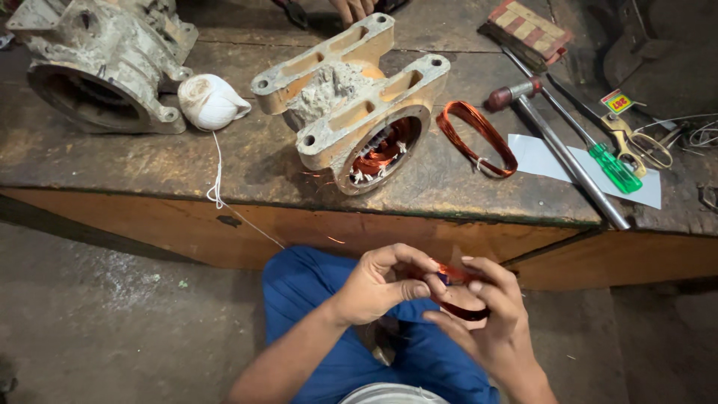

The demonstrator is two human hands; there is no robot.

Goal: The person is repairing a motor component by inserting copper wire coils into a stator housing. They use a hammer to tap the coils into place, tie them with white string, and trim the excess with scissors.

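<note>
Head view, hands (437,295) pinching, probably, copper coil (458,293)

Copper coil (458,293) mostly hidden behind fingers (419,278). Another person's hand (354,9) cut off at top edge. Grey motor shell (97,63) cut at corner. Maybe pliers (293,10), too dark.

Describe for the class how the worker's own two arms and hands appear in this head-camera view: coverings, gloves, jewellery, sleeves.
Both are bare. The left hand and right hand wear no gloves, and no rings, watch or bracelets show. The forearms are uncovered to the picture's edge, so no sleeves appear. The only clothing in view is the blue trousers below them.
</note>
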